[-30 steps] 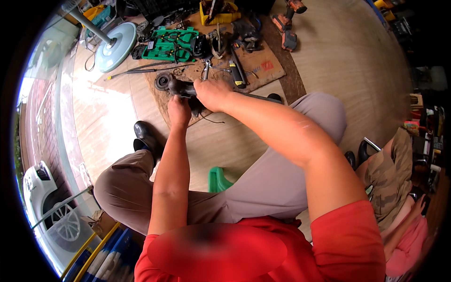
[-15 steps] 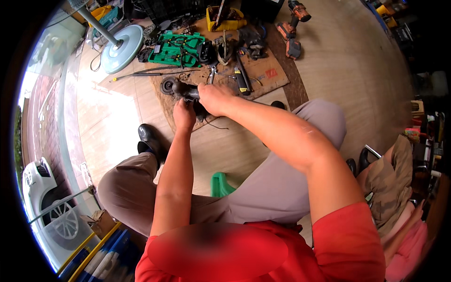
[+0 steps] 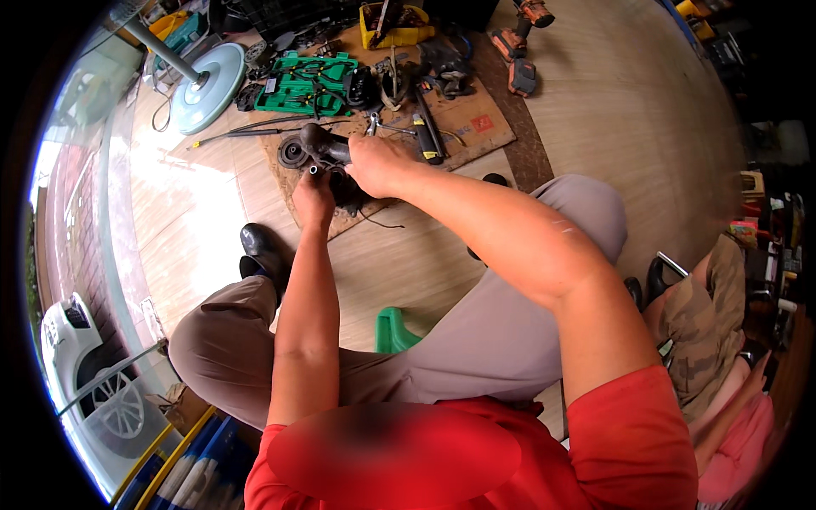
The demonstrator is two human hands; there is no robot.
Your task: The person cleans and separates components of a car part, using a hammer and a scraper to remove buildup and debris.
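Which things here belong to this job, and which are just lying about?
In use:
dark hammer-like tool, right hand
small tubular piece, left hand
dark part beside it

Apparently lying about:
green tool case
orange power tool
yellow bin

I've got cardboard on the floor. Tool case at its far left, bin at the far edge, right of the case. Round part by the left edge, held tool over cardboard, just right. Drill off the right edge, fan base off the left.
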